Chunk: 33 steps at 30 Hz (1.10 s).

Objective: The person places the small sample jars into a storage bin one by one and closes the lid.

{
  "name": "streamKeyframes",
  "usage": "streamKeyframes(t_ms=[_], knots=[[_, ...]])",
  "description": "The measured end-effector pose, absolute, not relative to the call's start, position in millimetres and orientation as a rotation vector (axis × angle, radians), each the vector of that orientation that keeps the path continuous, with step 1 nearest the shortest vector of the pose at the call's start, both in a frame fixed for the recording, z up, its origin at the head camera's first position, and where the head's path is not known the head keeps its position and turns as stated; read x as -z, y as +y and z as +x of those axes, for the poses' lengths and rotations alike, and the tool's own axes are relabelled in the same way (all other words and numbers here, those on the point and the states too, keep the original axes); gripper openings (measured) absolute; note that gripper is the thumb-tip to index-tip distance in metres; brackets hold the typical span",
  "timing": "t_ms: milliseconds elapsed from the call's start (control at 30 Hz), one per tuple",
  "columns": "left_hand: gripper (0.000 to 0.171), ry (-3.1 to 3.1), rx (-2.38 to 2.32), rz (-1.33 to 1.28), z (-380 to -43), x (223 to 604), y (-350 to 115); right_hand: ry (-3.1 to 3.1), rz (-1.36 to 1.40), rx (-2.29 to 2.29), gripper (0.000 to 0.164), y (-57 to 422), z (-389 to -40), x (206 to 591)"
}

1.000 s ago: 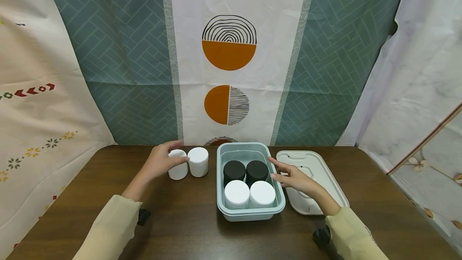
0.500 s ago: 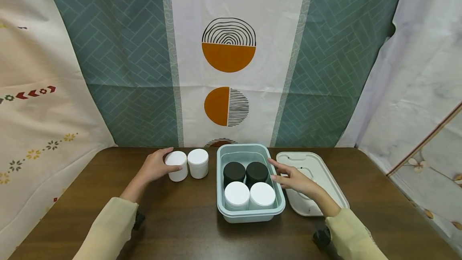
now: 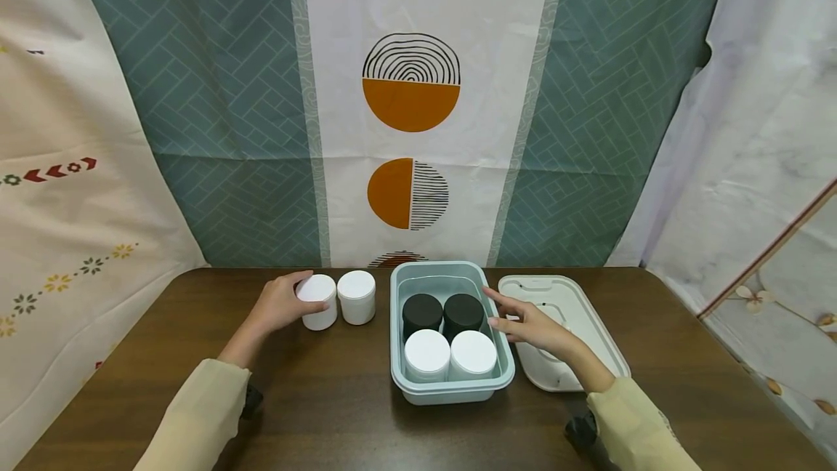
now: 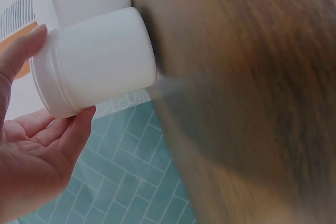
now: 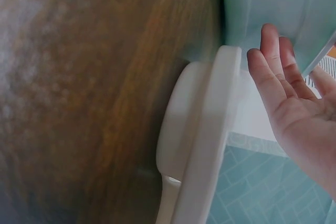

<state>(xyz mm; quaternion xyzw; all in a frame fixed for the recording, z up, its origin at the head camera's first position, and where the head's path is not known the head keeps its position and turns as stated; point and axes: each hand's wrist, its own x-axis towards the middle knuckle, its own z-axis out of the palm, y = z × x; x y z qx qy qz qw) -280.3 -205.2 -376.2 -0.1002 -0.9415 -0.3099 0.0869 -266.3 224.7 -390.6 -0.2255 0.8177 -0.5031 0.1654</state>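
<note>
My left hand (image 3: 281, 302) holds a white jar (image 3: 320, 304) by its lid, thumb on one side and fingers on the other. The left wrist view shows the same jar (image 4: 102, 59) lying between thumb and fingertips. A second white jar (image 3: 357, 298) stands close on its right. My right hand (image 3: 532, 324) rests at the right rim of a pale blue-green tub (image 3: 451, 393), its fingers relaxed and partly spread. Inside the tub, two black-lidded jars (image 3: 422, 311) stand behind two white jars (image 3: 427, 355).
A white tub lid (image 3: 556, 376) lies on the brown wooden table (image 3: 327, 413) to the right of the tub, partly under my right forearm. Patterned cloth (image 3: 248, 115) hangs behind the table's back edge and along both sides.
My left hand has come down from above the left white jar and taken hold of it around the lid. The right hand stays at the tub's rim.
</note>
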Motion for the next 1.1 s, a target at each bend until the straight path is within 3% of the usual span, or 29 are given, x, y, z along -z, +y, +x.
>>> streamKeyframes(t_ms=[633, 1100], knots=[[0.072, -2.643, 0.919, -0.29, -281, 326, -202, 2.32, -0.654, 1.435, 0.064, 225, -266, 390], [0.072, -2.603, 1.06, -0.37, -290, 298, -149, 2.317, -0.634, 1.439, 0.064, 225, -268, 390]])
